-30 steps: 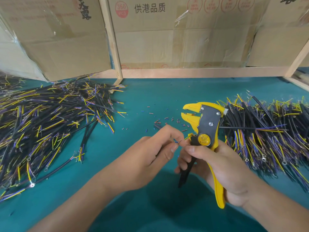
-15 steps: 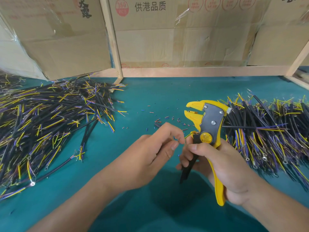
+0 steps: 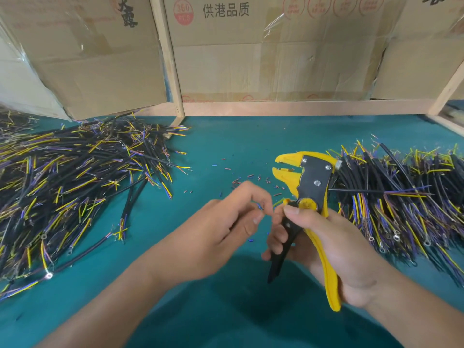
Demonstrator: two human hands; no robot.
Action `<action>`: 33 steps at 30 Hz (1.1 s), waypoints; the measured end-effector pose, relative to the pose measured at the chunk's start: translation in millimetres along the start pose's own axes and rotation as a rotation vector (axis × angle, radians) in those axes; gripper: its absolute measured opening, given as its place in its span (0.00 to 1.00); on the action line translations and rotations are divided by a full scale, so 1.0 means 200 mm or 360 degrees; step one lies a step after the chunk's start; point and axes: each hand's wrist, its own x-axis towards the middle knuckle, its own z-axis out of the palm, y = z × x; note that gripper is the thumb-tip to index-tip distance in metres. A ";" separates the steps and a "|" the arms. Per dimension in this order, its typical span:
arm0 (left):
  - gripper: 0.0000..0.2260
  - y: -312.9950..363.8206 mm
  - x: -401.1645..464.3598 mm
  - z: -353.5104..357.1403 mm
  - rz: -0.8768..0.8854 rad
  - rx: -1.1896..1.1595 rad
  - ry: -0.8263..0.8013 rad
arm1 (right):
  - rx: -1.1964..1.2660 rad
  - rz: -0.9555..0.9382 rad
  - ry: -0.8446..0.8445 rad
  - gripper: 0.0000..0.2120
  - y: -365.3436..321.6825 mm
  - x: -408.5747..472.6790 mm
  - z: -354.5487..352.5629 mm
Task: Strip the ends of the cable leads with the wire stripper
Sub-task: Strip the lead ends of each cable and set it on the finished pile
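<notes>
My right hand (image 3: 334,244) grips the yellow and black wire stripper (image 3: 308,189) by its handles, jaws pointing up and left with a small gap between them. My left hand (image 3: 226,227) is just left of it, thumb and forefinger pinching a thin blue lead (image 3: 259,206). A yellow-green lead end (image 3: 280,202) shows between my two hands. The rest of the cable is hidden behind my hands. The lead ends are below the jaws, not in them.
A large pile of black cables with yellow and purple leads (image 3: 70,187) covers the left of the teal table (image 3: 226,146). Another pile (image 3: 406,197) lies on the right, behind the stripper. Small insulation scraps (image 3: 251,177) dot the middle. Cardboard boxes (image 3: 263,46) and a wooden frame stand behind.
The stripper has tilted a little further right and its jaws have opened slightly. My left fingers have shifted on the thin leads; both hands stay in about the same place.
</notes>
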 end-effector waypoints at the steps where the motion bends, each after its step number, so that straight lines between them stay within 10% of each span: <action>1: 0.05 0.00 0.00 0.00 -0.0002 0.0005 -0.0026 | -0.0007 -0.0007 -0.0006 0.09 0.00 0.00 0.00; 33: 0.04 0.00 0.00 -0.01 0.0020 -0.0039 0.0009 | -0.0030 -0.0102 -0.0133 0.03 -0.02 0.00 -0.02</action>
